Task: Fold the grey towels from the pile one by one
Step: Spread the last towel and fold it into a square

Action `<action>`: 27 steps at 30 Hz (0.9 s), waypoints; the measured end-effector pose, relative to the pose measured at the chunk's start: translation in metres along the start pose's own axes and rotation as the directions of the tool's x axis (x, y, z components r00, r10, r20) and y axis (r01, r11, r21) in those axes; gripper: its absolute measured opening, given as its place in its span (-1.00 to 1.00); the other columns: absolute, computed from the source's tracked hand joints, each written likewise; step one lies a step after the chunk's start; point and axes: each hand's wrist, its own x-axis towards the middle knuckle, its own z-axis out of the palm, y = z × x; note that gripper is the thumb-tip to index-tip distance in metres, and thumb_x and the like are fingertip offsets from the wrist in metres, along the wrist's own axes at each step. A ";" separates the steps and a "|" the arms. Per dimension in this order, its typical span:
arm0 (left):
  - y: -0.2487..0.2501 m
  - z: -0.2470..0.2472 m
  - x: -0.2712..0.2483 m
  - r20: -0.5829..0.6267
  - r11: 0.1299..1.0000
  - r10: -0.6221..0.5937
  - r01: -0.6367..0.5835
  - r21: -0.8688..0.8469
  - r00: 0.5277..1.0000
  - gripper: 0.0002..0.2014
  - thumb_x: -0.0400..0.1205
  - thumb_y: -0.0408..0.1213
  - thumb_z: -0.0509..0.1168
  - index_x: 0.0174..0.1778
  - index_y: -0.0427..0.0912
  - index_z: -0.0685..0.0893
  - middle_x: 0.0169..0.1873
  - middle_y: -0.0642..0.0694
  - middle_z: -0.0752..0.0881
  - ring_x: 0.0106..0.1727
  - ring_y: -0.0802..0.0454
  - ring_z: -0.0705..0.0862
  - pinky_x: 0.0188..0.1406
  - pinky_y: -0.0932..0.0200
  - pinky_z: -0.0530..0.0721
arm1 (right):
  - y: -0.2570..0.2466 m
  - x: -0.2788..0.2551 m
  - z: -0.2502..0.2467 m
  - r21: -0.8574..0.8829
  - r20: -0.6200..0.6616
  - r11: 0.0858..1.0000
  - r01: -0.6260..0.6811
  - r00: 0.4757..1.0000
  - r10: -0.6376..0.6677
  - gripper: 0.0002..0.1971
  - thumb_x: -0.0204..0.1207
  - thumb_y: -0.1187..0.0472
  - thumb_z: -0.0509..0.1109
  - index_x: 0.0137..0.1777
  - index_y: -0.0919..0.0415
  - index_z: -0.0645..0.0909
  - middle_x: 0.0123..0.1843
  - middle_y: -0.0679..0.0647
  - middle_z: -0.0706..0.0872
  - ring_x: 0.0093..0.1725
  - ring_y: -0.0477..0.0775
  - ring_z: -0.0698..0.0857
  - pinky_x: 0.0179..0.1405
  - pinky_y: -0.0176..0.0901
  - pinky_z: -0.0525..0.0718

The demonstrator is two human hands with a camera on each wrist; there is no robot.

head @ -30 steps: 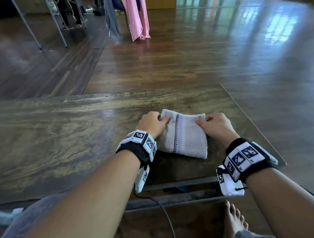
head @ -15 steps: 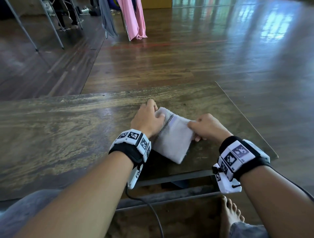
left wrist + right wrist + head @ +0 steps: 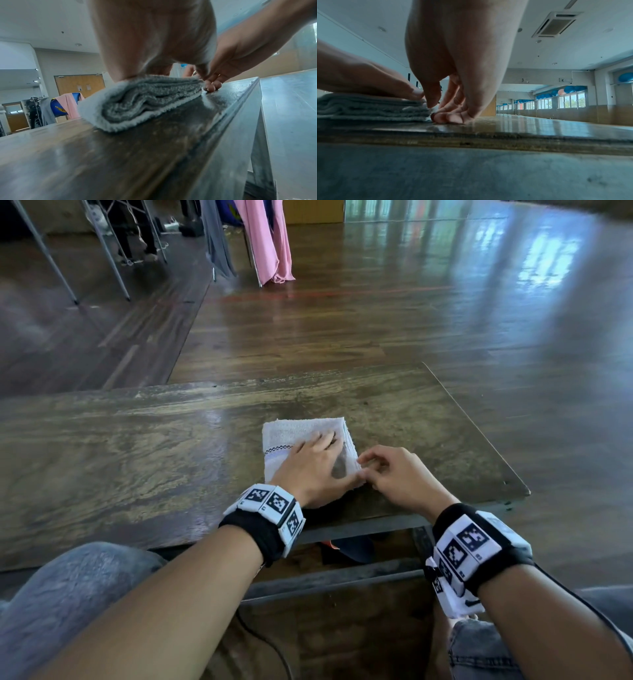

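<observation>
Grey towel [image 3: 301, 433] folded into a small square, lying on the worktop [image 3: 137, 446] near its front right corner. Left hand [image 3: 315, 470] flat on top, fingers straight, pressing it down. Right hand [image 3: 394, 474] at the towel's near right corner, thumb and fingertips [image 3: 435, 100] curled, pinch grip on the layered edge, knuckles touching the worktop.

Seen from the wearer's head, the wide view tilts forward and down over the table [image 3: 144, 460]. Two wrist cameras sit low at its near edge, each looking along its own hand at close range; all three views share the folded towel [image 3: 301, 429] [image 3: 137, 102] [image 3: 368, 108].
</observation>
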 end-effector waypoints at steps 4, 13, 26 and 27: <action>-0.006 0.001 -0.004 0.063 0.998 0.064 -0.062 -0.033 0.996 -0.13 0.63 0.42 0.02 0.76 -0.04 0.09 0.77 -0.13 -0.06 0.77 -0.06 -0.17 0.74 -0.11 -0.17 | 0.003 -0.003 -0.001 0.014 -0.021 0.999 0.030 0.999 -0.030 -0.78 0.58 0.20 0.51 0.17 -0.08 0.75 -0.26 -0.07 0.80 -0.29 -0.22 0.70 -0.35 -0.52 0.54; 0.008 -0.007 -0.009 -0.076 0.975 0.108 -0.120 -0.186 0.991 -0.53 0.84 -0.03 -0.04 0.65 -0.05 0.43 0.60 -0.34 0.42 0.69 -0.16 0.25 0.64 -0.13 0.18 | 0.001 -0.001 0.000 0.014 0.000 1.000 0.023 1.000 -0.023 -0.81 0.61 0.22 0.46 0.09 -0.08 0.82 -0.36 -0.01 0.73 -0.43 -0.22 0.55 -0.44 -0.49 0.50; 0.023 0.000 -0.006 -0.083 0.966 0.181 -0.193 -0.172 0.980 -0.51 0.84 -0.01 -0.09 0.71 0.00 0.28 0.56 -0.22 0.51 0.68 -0.14 0.30 0.69 -0.08 0.07 | 0.006 0.001 -0.002 0.055 0.036 0.998 0.018 0.999 -0.020 -0.68 0.58 0.21 0.43 -0.37 -0.17 0.70 -0.53 -0.17 0.63 -0.53 -0.23 0.52 -0.48 -0.34 0.45; 0.024 0.000 -0.006 -0.077 0.970 0.189 -0.199 -0.141 0.979 -0.49 0.84 0.00 -0.08 0.72 -0.03 0.25 0.57 -0.23 0.49 0.68 -0.11 0.28 0.68 -0.05 0.06 | 0.005 0.001 -0.002 0.037 0.035 0.999 0.013 0.999 -0.015 -0.74 0.59 0.24 0.39 -0.28 -0.10 0.72 -0.47 -0.13 0.66 -0.46 -0.19 0.57 -0.45 -0.32 0.48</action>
